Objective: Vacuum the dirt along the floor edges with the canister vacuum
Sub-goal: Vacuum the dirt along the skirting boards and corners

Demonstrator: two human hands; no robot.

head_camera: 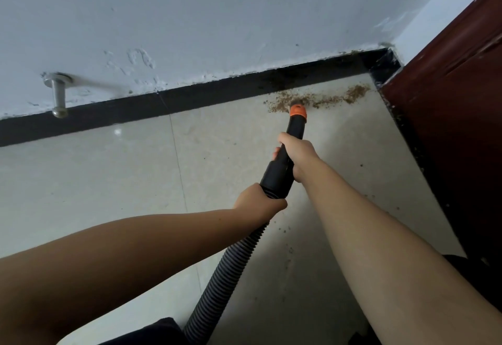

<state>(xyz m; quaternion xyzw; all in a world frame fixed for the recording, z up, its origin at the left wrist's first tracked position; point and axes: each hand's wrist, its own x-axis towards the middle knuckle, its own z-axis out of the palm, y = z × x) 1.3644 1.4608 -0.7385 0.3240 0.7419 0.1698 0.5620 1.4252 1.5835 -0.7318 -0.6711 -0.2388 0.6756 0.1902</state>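
Hands on a vacuum hose, seen from above. Right hand (296, 152) at frame centre, fingers curled round the black nozzle tube (294, 130). Left hand (258, 203) just below it, wrapped round the ribbed grey hose (217, 276) where hose meets black cuff (277, 179). Hose trailing down to the bottom edge of the frame, canister itself out of view. Orange nozzle tip (298, 111) above centre, pressed into the left end of a strip of brown dirt (326, 99). Dirt lying on the pale floor tiles (108, 181) along the black baseboard (163, 103), stretching toward the corner at upper right. Scattered dark crumbs (282, 229) lower down on the tiles, near the right forearm. White scuffed wall (190, 18) across the top. Metal door stopper (58, 94) fixed to the wall at upper left. Dark red door (448, 100) along the right side.
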